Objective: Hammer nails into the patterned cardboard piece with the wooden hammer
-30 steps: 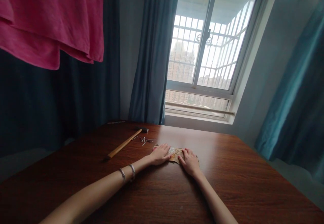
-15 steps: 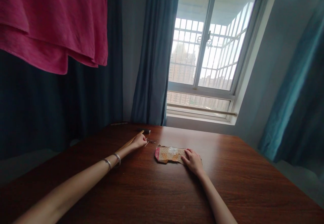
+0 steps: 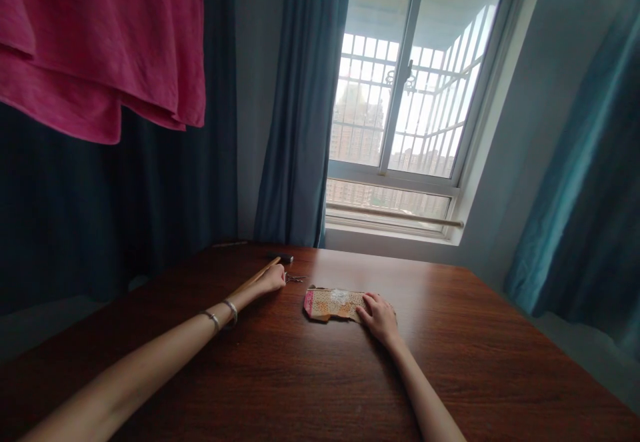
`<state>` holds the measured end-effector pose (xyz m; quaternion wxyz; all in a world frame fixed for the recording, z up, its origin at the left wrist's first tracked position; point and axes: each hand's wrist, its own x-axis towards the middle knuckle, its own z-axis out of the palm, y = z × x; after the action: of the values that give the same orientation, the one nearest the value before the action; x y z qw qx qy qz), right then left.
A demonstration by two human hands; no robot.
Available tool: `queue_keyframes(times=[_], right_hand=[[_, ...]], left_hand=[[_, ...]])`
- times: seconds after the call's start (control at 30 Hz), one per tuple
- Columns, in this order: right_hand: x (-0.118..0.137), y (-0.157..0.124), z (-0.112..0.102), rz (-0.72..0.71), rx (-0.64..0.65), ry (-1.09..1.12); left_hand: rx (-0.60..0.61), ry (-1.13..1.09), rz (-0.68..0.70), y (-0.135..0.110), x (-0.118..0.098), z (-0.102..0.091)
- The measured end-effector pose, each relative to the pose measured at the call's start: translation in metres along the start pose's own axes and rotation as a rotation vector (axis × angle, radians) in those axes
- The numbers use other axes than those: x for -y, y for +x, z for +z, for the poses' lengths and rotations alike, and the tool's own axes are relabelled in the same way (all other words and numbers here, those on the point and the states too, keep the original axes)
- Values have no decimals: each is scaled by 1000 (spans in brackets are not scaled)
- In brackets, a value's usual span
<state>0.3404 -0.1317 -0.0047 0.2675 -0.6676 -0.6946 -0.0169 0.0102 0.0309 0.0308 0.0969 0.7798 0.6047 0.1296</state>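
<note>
Daylight through far window, bars outside. Blue curtains left and right. Grey wall right of window. Brown table near, sheen toward far edge.

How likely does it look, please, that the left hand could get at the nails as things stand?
Yes, most likely: the left hand is close beside the nails and nothing visible stands between them, though whether it touches any is unclear.
</note>
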Motion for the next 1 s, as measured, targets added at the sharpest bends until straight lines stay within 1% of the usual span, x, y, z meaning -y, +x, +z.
queue_keyframes(times=[0.17, 0.27, 0.37, 0.4, 0.43, 0.47, 0.57, 0.63, 0.67, 0.77, 0.87, 1.0], right_hand=[[0, 0, 0, -8, -12, 4], [-1, 0, 2, -5, -19, 9], [-2, 1, 3, 1, -20, 20], [-2, 1, 3, 3, -20, 24], [-2, 2, 2, 5, -19, 29], [-2, 2, 2, 8, -18, 34], [-2, 2, 1, 10, -13, 55], [-2, 2, 1, 7, -13, 68], [-2, 2, 1, 7, -13, 73], [-3, 3, 1, 4, -17, 86], [-3, 3, 1, -8, -31, 98], [-4, 3, 3, -16, -44, 107]], left_hand=[[23, 34, 5, -1, -7, -4], [23, 10, 38, -4, -16, -9], [9, -70, 121, -6, -35, -12], [-1, -135, 153, -6, -44, -11], [-23, -255, 187, -7, -54, -9], [-29, -408, 205, -8, -65, -6], [-1, -815, 196, -10, -95, 11], [15, -989, 193, -9, -109, 26], [16, -1036, 184, -9, -114, 33], [-38, -1065, 151, -7, -121, 54], [-90, -1030, 149, -8, -122, 71], [-99, -989, 173, -9, -121, 82]])
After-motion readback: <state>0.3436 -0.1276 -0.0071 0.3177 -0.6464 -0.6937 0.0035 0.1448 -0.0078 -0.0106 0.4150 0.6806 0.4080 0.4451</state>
